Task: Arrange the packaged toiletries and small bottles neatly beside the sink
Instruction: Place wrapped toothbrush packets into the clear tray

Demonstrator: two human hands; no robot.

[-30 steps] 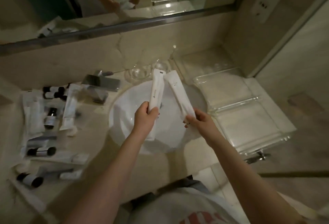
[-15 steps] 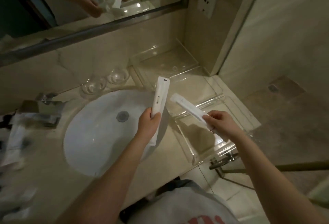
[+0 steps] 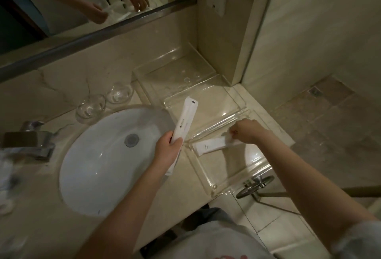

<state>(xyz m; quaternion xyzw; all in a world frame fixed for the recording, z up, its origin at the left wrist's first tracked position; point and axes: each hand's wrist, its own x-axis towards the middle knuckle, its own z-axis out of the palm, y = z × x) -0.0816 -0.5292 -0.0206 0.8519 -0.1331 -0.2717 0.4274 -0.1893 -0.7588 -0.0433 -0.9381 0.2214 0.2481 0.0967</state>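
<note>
- Right hand (image 3: pixel 246 131) is low at centre right of the frame, fingers pinched on the end of a flat white paper-wrapped packet (image 3: pixel 214 144), laying it down inside the nearest clear acrylic tray (image 3: pixel 208 178).
- That packet lies roughly crosswise near the tray's far edge; it looks to be touching the tray floor, though I cannot tell if its full length is down.
- Left hand (image 3: pixel 168 151), centre frame, has its fingers wrapped tight around the lower part of a long white sachet with a dark tab at its top (image 3: pixel 186 118), held tilted up over the right rim of the white oval sink basin (image 3: pixel 82 166).
- So the step in hand, by my reading: placing the first packet, with the second waiting its turn.
- Two more clear trays, middle (image 3: pixel 233 102) and far (image 3: pixel 165 69), run toward the upper middle of the frame, both bare as far as I can see.
- Two clear glass tumblers (image 3: pixel 91 107) stand behind the basin; a chrome tap (image 3: pixel 31 141) sits at the left edge.
- Blurred white packaging (image 3: pixel 6 170) at far left suggests plenty still to sort.
- Next move calls for the right fingers to let go cleanly, then the left hand's sachet to go down parallel and just beside the first.
- Watch the alignment: thin wrappers slide easily on smooth acrylic.
</note>
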